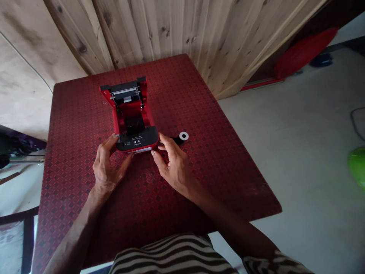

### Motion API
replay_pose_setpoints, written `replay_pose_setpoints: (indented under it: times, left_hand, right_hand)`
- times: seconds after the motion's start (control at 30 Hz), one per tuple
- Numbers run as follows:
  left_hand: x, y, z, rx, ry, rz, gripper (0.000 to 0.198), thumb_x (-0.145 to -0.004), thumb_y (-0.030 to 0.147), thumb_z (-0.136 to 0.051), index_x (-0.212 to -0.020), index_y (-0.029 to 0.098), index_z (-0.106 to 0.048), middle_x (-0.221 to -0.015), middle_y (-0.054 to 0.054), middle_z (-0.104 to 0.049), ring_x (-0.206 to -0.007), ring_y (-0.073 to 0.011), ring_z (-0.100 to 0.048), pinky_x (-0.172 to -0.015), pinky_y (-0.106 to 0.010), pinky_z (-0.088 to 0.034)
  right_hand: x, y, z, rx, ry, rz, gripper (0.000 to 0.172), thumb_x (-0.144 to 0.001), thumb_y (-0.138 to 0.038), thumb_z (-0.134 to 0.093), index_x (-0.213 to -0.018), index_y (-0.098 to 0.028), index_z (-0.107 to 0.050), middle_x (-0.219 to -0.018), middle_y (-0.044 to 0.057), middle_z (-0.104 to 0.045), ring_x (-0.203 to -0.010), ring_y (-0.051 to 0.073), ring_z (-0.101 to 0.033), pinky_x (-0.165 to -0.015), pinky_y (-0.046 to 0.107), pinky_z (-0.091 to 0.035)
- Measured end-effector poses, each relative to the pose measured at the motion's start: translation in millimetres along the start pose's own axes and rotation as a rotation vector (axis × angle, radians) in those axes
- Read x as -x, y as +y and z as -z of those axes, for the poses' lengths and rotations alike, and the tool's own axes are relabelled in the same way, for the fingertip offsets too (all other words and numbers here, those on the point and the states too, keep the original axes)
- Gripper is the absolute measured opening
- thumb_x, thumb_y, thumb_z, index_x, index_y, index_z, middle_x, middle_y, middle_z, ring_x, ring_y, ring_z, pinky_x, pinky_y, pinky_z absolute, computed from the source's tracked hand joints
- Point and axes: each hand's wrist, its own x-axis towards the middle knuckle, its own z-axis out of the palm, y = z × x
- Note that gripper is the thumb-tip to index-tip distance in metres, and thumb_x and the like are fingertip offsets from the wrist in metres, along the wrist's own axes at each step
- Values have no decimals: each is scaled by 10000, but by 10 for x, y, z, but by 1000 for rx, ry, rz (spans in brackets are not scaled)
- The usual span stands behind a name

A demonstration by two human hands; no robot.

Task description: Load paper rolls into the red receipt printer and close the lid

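A red and black label printer [137, 139] sits on the table with its lid [125, 93] raised and leaning back. Its inner bay holds a dark part that I cannot make out clearly. My left hand [107, 163] grips the front left corner, fingers along the side and thumb at the lower front edge. On the opposite corner, my right hand [173, 160] holds the printer in the same way. Just past the right fingers lies a small black object with a white ring-shaped end [184, 136], partly hidden by that hand.
The table [228, 179] has a dark red patterned cover and stands against a wooden plank wall [176, 30]. Grey floor [299, 152] shows on the right, with a green rounded object [357, 165] at the edge. A dark chair frame [19, 217] stands at left.
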Motion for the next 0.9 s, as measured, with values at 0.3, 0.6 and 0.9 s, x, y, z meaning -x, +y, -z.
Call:
replay_pose_setpoints:
  times: [0.3,0.6,0.9]
  left_hand:
    - [-5,61,33,-81,2,-64,709,-902,268,-827,-1522,226,-488,-1360,-136,-678,-1230,-261,-709,-1041,-414,-646]
    - [85,-48,-61,-103,56,-137,810,-929,346,-803,-1601,213,-371,-1409,-162,-623,-1319,-273,-662,-1078,-388,-630]
    - [128,-84,-96,-49,50,-123,788,-961,298,-761,-1623,226,-340,-1429,-158,-610,-1348,-266,-646,-1117,-416,-622]
  right_hand:
    - [-311,-169,401,156,57,99,402,-1024,-245,-592,-1422,-187,-586,-1293,162,-747,-1132,261,-744,-942,450,-667]
    - [-1545,-241,-25,557,-664,358,290,-978,8,-516,-973,-136,-767,-965,119,-793,-887,220,-728,-815,358,-550]
    - [-1763,-376,-254,716,-984,293,291,-956,-14,-561,-1148,-94,-766,-1178,199,-778,-1093,295,-750,-880,373,-551]
